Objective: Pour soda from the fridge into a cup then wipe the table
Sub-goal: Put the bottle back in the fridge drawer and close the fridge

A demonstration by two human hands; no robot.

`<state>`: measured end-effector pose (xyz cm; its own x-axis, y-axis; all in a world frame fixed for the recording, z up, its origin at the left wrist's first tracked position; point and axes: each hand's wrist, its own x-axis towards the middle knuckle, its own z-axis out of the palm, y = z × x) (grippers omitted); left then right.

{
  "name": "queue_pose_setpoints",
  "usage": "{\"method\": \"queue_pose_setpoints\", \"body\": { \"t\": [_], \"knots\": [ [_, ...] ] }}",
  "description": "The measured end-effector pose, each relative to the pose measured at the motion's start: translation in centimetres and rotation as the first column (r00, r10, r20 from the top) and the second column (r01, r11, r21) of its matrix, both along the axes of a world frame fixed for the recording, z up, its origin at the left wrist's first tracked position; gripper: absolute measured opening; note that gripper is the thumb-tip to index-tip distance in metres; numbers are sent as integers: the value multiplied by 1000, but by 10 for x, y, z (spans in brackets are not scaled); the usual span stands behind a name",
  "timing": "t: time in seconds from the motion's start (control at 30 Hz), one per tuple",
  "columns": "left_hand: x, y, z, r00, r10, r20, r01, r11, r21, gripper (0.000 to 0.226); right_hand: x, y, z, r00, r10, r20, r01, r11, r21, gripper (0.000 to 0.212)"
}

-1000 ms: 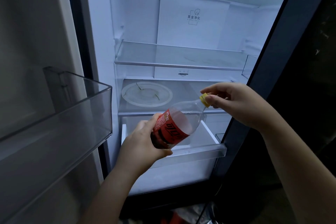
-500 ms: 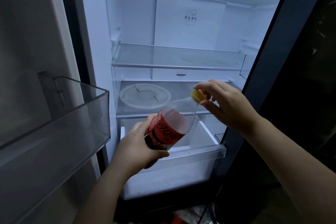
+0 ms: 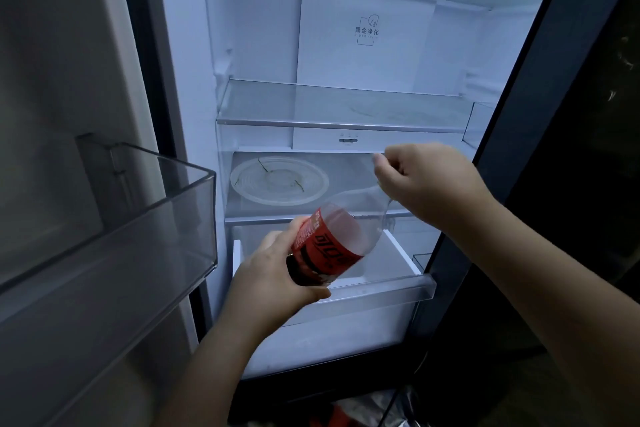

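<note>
The soda bottle (image 3: 360, 208) is held in front of the open fridge (image 3: 263, 45), above the front edge of the pulled-out white drawer (image 3: 398, 284) and clear of every shelf.

Its lower part is gripped by the left hand (image 3: 277, 274). The fingers and thumb are wrapped closely around the base end, just below the red label (image 3: 322, 250).

The right hand (image 3: 429, 184) is closed over the neck end of the bottle. Its fingers are curled tightly and its thumb and forefinger are drawn together. The cap is hidden beneath this hand, so it cannot be told whether the cap is on or off.

The bottle is tilted well away from upright. Its long axis runs from the base at lower left, nearer the person, up to the neck at upper right, pointing toward the fridge interior. Dark liquid can be seen gathered at the base end, while the shoulder is seen as clear plastic.

Behind the bottle, a round clear dish (image 3: 278, 180) lies on the lower glass shelf (image 3: 242, 208). A transparent door bin (image 3: 138, 218) is seen to the left on the open door.
</note>
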<state>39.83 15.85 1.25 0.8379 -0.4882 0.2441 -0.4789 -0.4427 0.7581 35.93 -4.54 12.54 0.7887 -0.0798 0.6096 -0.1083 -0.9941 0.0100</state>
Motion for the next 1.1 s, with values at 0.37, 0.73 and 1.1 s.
{"method": "queue_pose_setpoints", "body": {
  "t": [0.37,0.73,1.1],
  "knots": [
    [4,6,-3,999,-38,-37,37,999,-14,101,4,-20,-1,854,511,94,-430,797,-424,45],
    [5,6,-6,993,-63,-97,52,993,-108,99,-2,-14,1,891,450,54,-396,832,-389,55],
    [1,0,-7,999,-5,-43,1,995,-95,98,-2,9,14,999,-3,-48,-11,956,-294,50]
  ]
}}
